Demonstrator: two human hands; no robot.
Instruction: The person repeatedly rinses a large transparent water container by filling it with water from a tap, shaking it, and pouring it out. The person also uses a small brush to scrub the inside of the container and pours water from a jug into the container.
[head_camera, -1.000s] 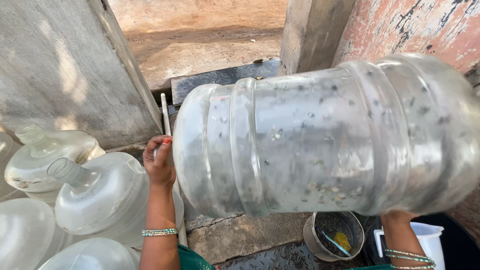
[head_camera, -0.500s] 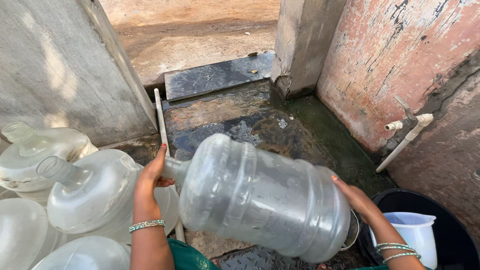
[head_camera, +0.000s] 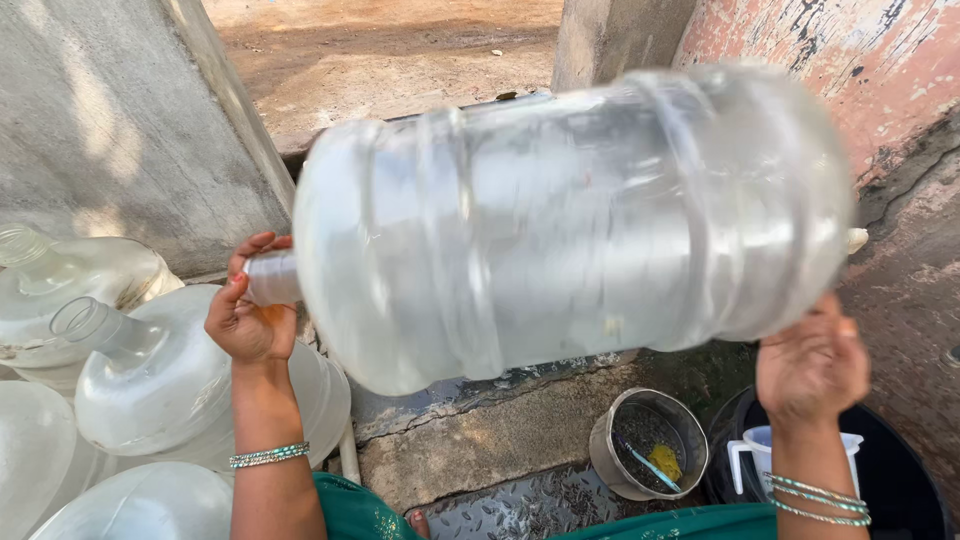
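Observation:
I hold a large clear plastic water jug (head_camera: 560, 220) sideways in front of me, blurred by motion. Its neck points left, where my left hand (head_camera: 250, 315) covers the mouth and grips the neck. My right hand (head_camera: 812, 365) presses against the jug's base from below on the right. Both wrists wear bangles. The jug hides most of the wet stone floor and the wall tap behind it.
Several more clear jugs (head_camera: 150, 370) lie clustered at the lower left against a grey concrete wall (head_camera: 110, 130). A small round bucket (head_camera: 648, 440) with a brush and yellow scrap stands below. A black tub (head_camera: 900, 490) holding a white jug (head_camera: 765, 455) sits lower right. A worn pink wall (head_camera: 850, 60) rises on the right.
The jug swung down low and away half a second ago, then came back up high and close to the camera. Both hands kept hold of its neck and base.

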